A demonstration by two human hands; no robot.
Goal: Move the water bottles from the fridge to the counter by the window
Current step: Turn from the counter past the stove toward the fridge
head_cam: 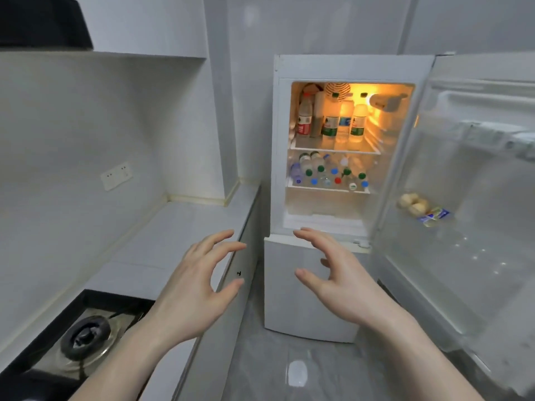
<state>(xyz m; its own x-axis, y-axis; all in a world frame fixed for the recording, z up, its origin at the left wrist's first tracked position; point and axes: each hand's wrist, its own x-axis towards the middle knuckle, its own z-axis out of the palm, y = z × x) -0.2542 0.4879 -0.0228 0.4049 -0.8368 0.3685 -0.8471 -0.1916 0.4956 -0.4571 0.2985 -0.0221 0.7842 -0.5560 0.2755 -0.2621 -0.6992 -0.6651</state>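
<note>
- Both hands, left hand and right hand, are held wide, empty.
- Beyond the fingertips, upright bottles are shelved above lying bottles, caps toward the hands, in the fridge.

Open fridge, upper shelf bearing upright water bottles, lower shelf bearing bottles lying on their sides, caps outward, door rack holding packaged food.

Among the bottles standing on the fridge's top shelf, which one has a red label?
The leftmost bottle, red cap and red label, against the left wall; the other upright bottles carry green or blue labels.
</note>
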